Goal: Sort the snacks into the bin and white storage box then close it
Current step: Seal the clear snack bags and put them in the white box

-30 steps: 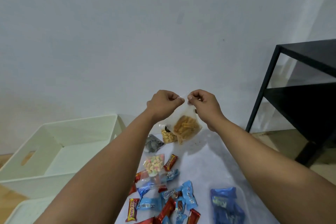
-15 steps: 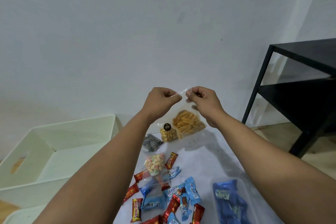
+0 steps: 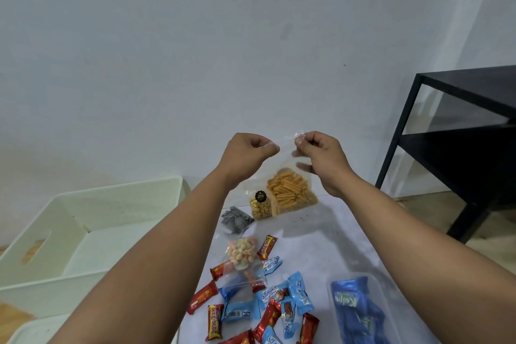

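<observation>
both hands hold a clear bag (image 3: 290, 190) of orange snack sticks above the table (image 3: 321, 237). left hand (image 3: 245, 153) pinches the bag's top edge at 9 o'clock; right hand (image 3: 321, 156) pinches it at 3 o'clock. white storage box (image 3: 69, 232) sits open at 8 o'clock of the bag. wrapped snacks (image 3: 265, 301) lie at 6 o'clock.

Both forearms are bare from the lower edge of the picture to the wrists, with no sleeve showing. The left hand (image 3: 247, 152) and right hand (image 3: 321, 158) wear no gloves. Fingernails look short and plain.
</observation>
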